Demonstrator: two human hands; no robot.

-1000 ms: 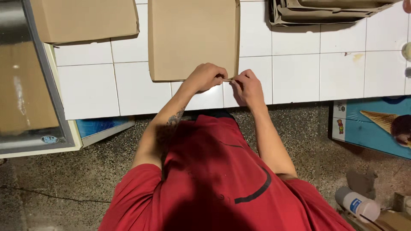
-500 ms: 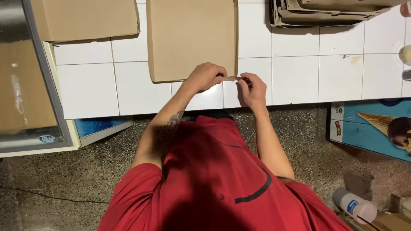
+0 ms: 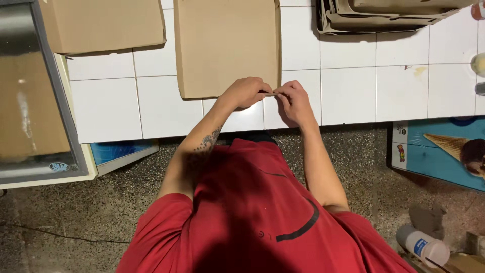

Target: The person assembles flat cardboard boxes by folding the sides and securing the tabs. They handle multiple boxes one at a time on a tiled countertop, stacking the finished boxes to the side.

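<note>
A flat brown cardboard box (image 3: 226, 45) lies on the white tiled counter (image 3: 348, 91) straight ahead of me. My left hand (image 3: 246, 92) pinches its near edge at the right corner, fingers curled over a small cardboard flap. My right hand (image 3: 293, 101) meets it from the right, thumb and fingers closed on the same flap. Both hands touch each other at the flap. My red shirt fills the lower part of the view.
Another flat cardboard box (image 3: 103, 25) lies at the back left, a stack of folded cardboard boxes (image 3: 384, 15) at the back right. A glass-lidded freezer (image 3: 35, 101) stands left. On the speckled floor lie a blue carton (image 3: 439, 151) and a white bottle (image 3: 422, 245).
Both hands stay on the near edge of the box; they have shifted slightly and the fingers have worked the small flap. The box itself has not moved.
</note>
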